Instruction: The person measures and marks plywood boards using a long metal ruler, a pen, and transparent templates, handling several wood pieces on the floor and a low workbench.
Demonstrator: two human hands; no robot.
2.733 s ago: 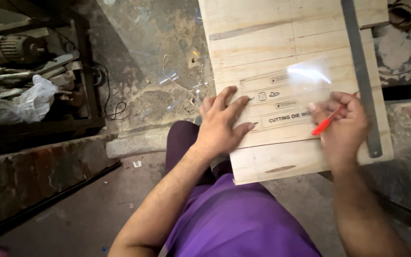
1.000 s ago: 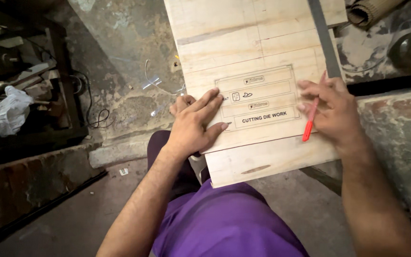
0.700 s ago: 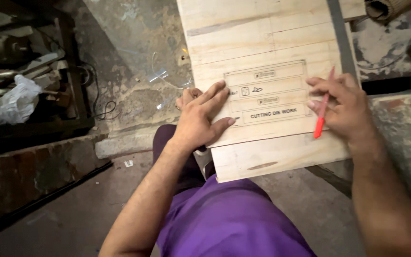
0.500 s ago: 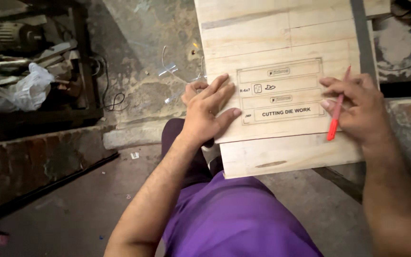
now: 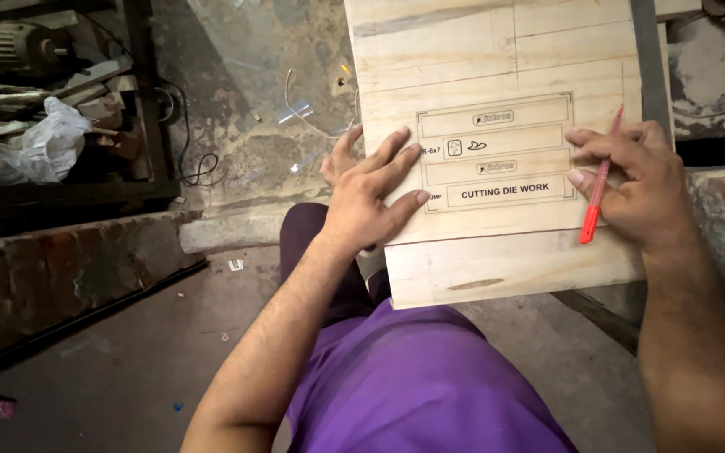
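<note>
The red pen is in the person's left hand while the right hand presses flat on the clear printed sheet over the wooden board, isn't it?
Not quite: the hands are swapped. The head view shows the red pen held in the right hand, and it is the left hand that presses flat on the clear printed sheet over the wooden board.

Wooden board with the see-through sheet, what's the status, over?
Left hand flat on clear printed sheet. Right hand grips red pen. Pale wooden board unobstructed.
</note>
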